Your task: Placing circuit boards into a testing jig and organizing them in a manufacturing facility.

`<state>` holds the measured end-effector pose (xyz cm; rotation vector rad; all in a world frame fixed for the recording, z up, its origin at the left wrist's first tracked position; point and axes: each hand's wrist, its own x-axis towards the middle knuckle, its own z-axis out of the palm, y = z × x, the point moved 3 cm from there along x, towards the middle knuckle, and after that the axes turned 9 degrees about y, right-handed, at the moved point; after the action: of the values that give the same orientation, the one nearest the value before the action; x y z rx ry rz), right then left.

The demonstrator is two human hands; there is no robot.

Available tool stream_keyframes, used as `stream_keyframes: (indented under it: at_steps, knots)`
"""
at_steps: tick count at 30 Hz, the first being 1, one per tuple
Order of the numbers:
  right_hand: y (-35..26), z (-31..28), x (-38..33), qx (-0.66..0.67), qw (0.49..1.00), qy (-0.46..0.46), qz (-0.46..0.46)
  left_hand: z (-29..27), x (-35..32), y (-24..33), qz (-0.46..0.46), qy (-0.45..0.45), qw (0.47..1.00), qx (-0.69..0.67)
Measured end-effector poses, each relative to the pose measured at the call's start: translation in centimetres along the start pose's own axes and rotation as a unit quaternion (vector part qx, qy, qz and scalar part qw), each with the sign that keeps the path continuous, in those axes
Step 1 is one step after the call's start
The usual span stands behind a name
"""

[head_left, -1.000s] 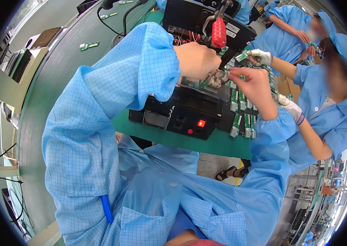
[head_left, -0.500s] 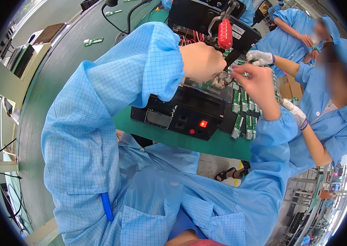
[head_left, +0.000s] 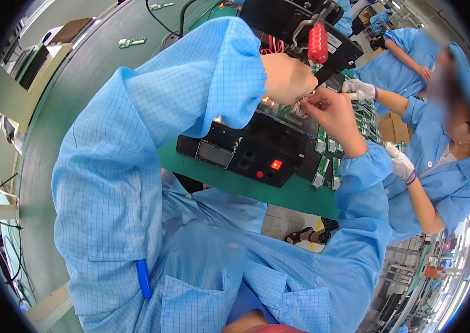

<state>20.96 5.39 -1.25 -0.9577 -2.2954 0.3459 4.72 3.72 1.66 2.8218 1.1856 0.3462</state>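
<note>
Both hands meet over the black test fixture [head_left: 240,147], below its clamp lever with a red grip [head_left: 318,44]. My left hand [head_left: 289,79] has its back toward me and its fingers curled, their tips mostly hidden. Against those fingertips, my right hand [head_left: 335,117] pinches at something too small to make out. Just beneath the fingers, pale wires [head_left: 300,111] show on top of the fixture. Small green circuit boards [head_left: 324,164] lie in rows to the right of the fixture.
A red-lit switch [head_left: 275,164] is on the fixture's front. To the right, a co-worker's white-gloved hands [head_left: 359,89] are over the boards. Another loose board [head_left: 132,43] lies on the green bench [head_left: 107,64] at the far left. Dark cables arch behind my left arm.
My hands have come closer together, the right one shifting left until its fingertips meet those of the left. The view has turned slightly.
</note>
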Motion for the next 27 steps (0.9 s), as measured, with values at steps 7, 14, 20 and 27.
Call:
stream_keyframes:
  at_steps: [7, 14, 20, 27]
  knots:
    - [-0.6, -0.3, 0.2, -0.013, 1.000, -0.022, 0.001, 0.0, -0.6, -0.3, 0.023, 0.054, 0.997, -0.041]
    - [0.0, -0.1, 0.3, -0.009, 1.000, -0.003, -0.018, -0.2, -0.6, -0.3, 0.021, 0.045, 0.998, -0.026]
    - [-0.8, -0.4, 0.2, -0.034, 0.999, -0.004, -0.032, -0.2, -0.9, 0.0, 0.012, 0.043, 0.998, -0.032]
    - [-1.1, -0.2, -0.1, -0.040, 0.998, -0.002, -0.044, 0.7, -0.7, -0.7, 0.000, 0.049, 0.998, -0.040]
